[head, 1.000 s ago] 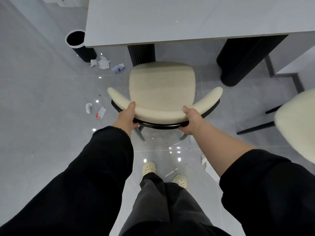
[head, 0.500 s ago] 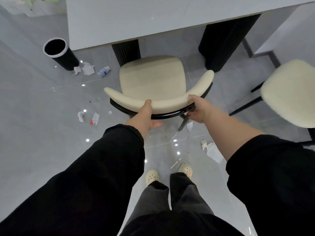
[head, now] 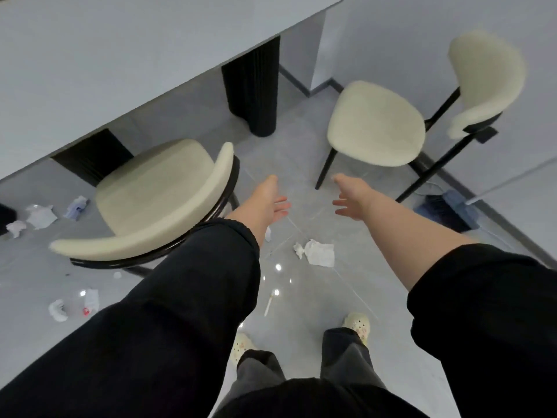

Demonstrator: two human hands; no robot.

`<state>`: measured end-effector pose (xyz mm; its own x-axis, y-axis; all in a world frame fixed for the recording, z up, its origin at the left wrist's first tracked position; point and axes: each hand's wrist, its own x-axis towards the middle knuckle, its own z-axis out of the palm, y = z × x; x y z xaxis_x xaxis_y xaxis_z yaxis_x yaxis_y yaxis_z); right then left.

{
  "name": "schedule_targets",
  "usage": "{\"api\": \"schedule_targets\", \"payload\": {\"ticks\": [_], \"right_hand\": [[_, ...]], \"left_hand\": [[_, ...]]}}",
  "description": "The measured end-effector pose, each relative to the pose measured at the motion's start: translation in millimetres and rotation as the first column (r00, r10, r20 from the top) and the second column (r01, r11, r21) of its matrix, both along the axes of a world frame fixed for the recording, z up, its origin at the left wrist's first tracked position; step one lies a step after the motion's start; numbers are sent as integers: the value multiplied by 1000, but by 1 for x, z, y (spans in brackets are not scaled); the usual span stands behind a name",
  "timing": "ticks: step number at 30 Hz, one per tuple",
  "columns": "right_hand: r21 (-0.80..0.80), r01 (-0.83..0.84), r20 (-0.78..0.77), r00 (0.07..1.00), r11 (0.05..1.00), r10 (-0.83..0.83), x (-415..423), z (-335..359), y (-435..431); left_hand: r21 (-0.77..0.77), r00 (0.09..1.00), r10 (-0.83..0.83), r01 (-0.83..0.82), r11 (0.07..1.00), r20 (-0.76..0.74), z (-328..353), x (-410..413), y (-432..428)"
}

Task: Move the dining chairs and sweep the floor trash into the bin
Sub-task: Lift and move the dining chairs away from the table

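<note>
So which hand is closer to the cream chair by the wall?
Right. The right hand hovers beside the front leg of the cream padded, black-legged chair by the wall; the left hand is farther off, next to the other cream chair.

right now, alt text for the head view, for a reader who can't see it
A person's left hand and right hand reach forward, open and empty, over a grey floor between two cream dining chairs. The left chair stands beside a grey table, the right chair near the wall. Crumpled paper lies on the floor below the hands.
</note>
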<state>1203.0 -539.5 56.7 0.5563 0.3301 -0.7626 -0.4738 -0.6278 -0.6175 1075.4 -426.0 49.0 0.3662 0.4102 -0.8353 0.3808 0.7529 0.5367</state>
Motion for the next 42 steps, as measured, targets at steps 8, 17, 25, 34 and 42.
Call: {"api": "schedule_targets", "payload": {"ticks": [8,17,25,34,42], "right_hand": [[-10,133,53,990,991,-133,174,11,-147],[30,253,81,964,967,-254,339,28,-233],[57,275,180,943,960,-281,481,34,-214],[-11,238,164,959,971,-233,628,39,-161],[-92,113,166,981,989,-97,715,22,-139]], "left_hand": [[32,990,-115,113,993,85,-1,190,-120],[58,974,-189,183,981,124,13,365,-213],[41,972,-147,142,989,186,14,504,-184],[36,970,-161,157,987,181,6,669,-131],[1,990,-116,117,993,76,-15,740,-135]]}}
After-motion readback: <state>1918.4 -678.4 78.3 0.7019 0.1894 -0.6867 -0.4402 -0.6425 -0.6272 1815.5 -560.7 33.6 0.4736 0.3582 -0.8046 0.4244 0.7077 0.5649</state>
